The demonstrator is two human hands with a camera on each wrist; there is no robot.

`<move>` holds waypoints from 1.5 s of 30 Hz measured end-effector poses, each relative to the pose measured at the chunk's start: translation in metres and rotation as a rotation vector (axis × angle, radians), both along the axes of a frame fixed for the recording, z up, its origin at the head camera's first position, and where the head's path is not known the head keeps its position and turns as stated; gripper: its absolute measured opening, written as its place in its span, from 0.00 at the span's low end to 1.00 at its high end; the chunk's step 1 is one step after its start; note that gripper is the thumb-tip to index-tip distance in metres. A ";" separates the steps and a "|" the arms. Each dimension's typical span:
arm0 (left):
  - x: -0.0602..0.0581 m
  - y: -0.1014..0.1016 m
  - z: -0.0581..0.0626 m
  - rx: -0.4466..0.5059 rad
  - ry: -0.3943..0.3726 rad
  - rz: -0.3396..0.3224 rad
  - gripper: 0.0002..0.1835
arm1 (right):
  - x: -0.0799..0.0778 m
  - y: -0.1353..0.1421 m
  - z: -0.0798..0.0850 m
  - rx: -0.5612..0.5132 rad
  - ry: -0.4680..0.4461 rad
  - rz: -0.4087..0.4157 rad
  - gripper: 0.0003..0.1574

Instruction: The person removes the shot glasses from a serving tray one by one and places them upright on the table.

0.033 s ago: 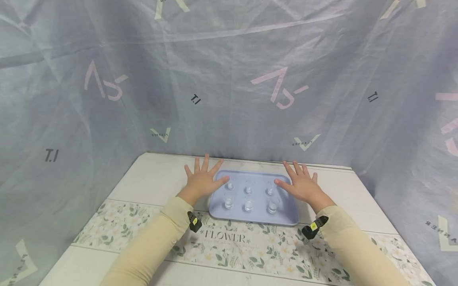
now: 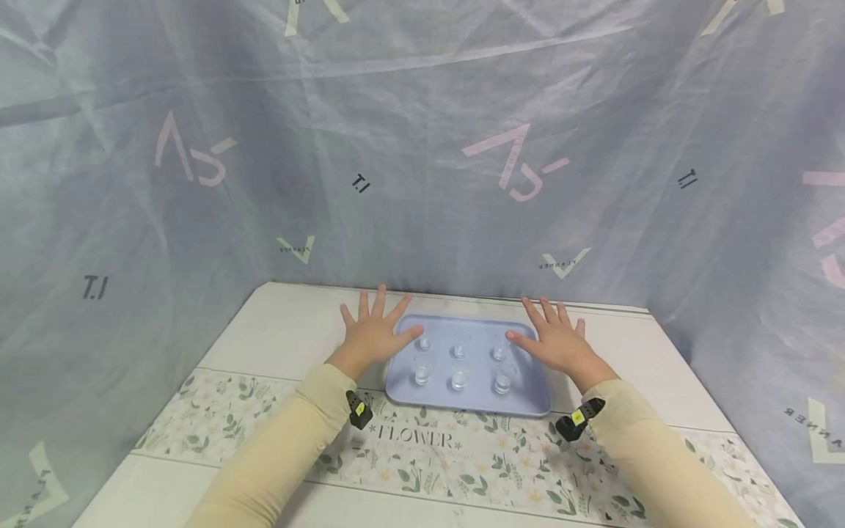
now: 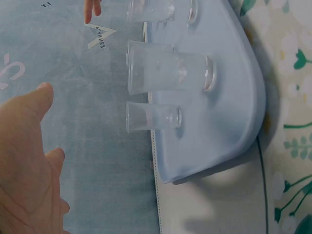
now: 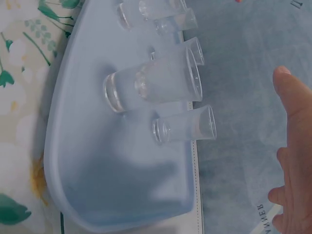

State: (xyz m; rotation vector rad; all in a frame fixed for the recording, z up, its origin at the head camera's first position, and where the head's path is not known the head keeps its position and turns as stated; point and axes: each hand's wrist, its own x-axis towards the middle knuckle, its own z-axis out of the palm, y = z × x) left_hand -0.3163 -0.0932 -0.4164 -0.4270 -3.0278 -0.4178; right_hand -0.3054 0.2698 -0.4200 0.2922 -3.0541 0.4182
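Note:
A pale blue tray (image 2: 439,397) lies on the table with several small clear glasses standing upright on it, in two rows of three. In the left wrist view a front glass (image 3: 170,70) stands near the tray's corner; a line in its lower part looks like clear liquid. The right wrist view shows another front glass (image 4: 156,83) with a similar line. My left hand (image 2: 371,337) is spread at the tray's left side, its thumb overlapping a back-row glass in the head view. Opposite it, my right hand (image 2: 557,345) has its fingers spread, holding nothing.
Grey fabric with printed letters (image 2: 422,183) hangs behind the table and along both sides. The white table cover (image 2: 297,323) carries a floral band (image 2: 455,462) with the word FLOWER in front of the tray. Black straps with small devices sit on both wrists.

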 end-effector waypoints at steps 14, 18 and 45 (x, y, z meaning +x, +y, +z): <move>-0.008 -0.010 -0.047 0.087 0.014 0.044 0.43 | -0.015 -0.015 -0.033 -0.465 0.094 0.068 0.55; -0.005 -0.012 -0.062 0.082 -0.018 0.060 0.42 | -0.015 -0.018 -0.046 -0.655 0.079 0.051 0.57; -0.001 -0.001 -0.096 0.154 -0.212 0.073 0.41 | -0.009 -0.022 -0.082 -0.932 0.139 0.059 0.61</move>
